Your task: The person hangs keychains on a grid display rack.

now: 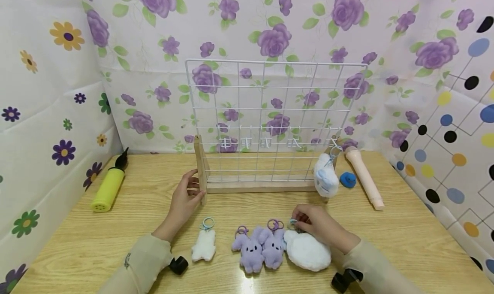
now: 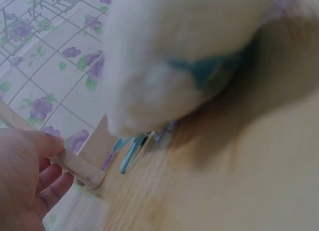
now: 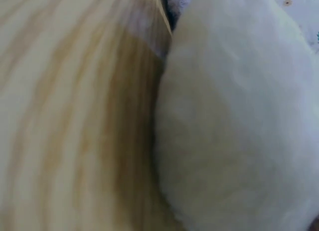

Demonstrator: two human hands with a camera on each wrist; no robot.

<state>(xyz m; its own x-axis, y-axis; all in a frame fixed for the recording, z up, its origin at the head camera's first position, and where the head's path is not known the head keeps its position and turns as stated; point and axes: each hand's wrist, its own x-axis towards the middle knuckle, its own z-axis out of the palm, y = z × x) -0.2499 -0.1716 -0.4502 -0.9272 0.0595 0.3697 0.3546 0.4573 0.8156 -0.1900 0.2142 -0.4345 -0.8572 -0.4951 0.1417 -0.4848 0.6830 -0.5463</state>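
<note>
Left hand (image 1: 187, 196) grips rack post (image 1: 199, 156); right hand (image 1: 317, 222) (curled) pinches keyring (image 1: 293, 221).

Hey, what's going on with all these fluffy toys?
A person's right hand pinches the ring of a big white toy on the table. Their left hand grips the wooden leg of a wire rack. One toy hangs at the rack's right end; two purple toys and a small white toy lie in front.
</note>
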